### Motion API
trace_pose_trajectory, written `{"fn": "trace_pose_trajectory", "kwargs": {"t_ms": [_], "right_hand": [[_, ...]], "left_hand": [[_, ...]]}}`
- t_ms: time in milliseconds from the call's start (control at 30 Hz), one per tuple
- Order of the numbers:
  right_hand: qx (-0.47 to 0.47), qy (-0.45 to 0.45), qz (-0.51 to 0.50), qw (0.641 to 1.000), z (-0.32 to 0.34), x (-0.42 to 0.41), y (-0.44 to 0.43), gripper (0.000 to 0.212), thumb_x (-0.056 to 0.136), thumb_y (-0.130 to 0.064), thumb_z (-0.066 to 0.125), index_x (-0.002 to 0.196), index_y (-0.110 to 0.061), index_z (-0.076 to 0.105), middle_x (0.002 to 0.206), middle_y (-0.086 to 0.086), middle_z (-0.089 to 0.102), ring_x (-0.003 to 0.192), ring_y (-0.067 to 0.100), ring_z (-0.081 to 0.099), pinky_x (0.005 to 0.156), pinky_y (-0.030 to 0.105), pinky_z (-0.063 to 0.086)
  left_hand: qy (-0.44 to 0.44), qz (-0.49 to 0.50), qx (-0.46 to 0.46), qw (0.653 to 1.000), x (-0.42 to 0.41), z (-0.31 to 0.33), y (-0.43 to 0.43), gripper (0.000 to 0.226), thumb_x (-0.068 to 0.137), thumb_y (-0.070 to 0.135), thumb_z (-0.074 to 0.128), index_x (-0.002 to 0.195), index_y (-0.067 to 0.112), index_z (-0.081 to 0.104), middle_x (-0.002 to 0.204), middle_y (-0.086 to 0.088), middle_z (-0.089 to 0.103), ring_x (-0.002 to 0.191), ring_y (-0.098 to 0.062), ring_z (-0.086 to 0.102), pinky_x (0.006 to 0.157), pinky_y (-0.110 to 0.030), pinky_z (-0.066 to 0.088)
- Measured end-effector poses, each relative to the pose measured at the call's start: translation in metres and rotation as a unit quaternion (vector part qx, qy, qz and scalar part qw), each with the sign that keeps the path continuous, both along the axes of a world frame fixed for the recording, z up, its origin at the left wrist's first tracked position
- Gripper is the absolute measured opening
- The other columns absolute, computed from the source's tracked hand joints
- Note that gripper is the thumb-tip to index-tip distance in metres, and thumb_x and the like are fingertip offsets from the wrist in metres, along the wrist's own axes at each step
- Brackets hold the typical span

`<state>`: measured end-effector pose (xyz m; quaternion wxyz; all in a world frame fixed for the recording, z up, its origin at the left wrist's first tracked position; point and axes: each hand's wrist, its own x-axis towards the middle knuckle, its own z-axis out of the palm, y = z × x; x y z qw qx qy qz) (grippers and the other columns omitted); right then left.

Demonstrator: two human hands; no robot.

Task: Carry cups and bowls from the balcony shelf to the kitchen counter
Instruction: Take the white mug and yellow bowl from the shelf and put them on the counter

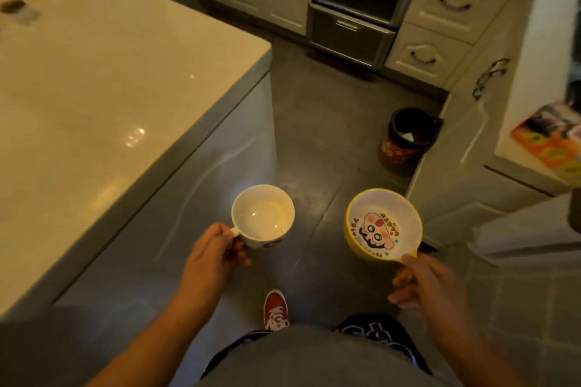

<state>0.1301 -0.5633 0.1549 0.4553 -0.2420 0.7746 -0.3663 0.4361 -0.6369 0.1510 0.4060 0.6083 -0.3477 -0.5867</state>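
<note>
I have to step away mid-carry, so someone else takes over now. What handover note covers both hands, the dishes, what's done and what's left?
Left hand: closed on the handle of the white cup, upright and empty.
Right hand: closed on the handle of the yellow cartoon bowl, held level.
Both dishes are in the air over the kitchen floor, between the white counter on the left and the cabinets on the right.
Done: both picked up and brought into the kitchen.
Left: set both on the counter.

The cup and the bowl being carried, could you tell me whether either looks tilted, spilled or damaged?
Nothing stands out. The white cup in the left hand and the yellow bowl in the right hand are both level, empty and unbroken.
</note>
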Motion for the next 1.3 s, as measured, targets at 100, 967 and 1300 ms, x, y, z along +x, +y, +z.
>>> {"fn": "trace_pose_trajectory", "kwargs": {"t_ms": [100, 967, 1300], "right_hand": [[-0.005, -0.009, -0.043, 0.999, 0.003, -0.014, -0.017, 0.026, 0.093, -0.023, 0.057, 0.072, -0.008, 0.063, 0.056, 0.008, 0.068, 0.041, 0.024, 0.066, 0.041, 0.028, 0.049], [-0.032, -0.043, 0.004, 0.999, -0.005, -0.234, -0.399, 0.029, 0.092, -0.021, 0.057, 0.067, -0.007, 0.063, 0.054, 0.007, 0.066, 0.042, 0.027, 0.065, 0.040, 0.030, 0.048], [-0.032, -0.023, 0.086, 0.996, -0.014, -0.227, -0.607, 0.030, 0.092, -0.019, 0.058, 0.070, 0.000, 0.064, 0.053, 0.009, 0.066, 0.039, 0.027, 0.063, 0.043, 0.030, 0.047]], "left_hand": [[0.018, -0.055, -0.005, 0.998, -0.025, 0.006, -0.056, 0.048, 0.097, 0.008, 0.041, 0.054, 0.024, 0.056, 0.061, -0.006, 0.056, 0.062, -0.024, 0.056, 0.062, -0.031, 0.053], [-0.037, 0.009, 0.002, 0.999, -0.238, 0.012, -0.379, 0.031, 0.099, 0.011, 0.039, 0.073, 0.007, 0.056, 0.061, -0.006, 0.058, 0.062, -0.021, 0.059, 0.067, -0.035, 0.053], [-0.026, 0.098, 0.022, 0.995, -0.235, -0.015, -0.537, 0.052, 0.098, 0.010, 0.036, 0.054, 0.026, 0.059, 0.056, 0.003, 0.058, 0.065, -0.025, 0.054, 0.071, -0.046, 0.047]]}}
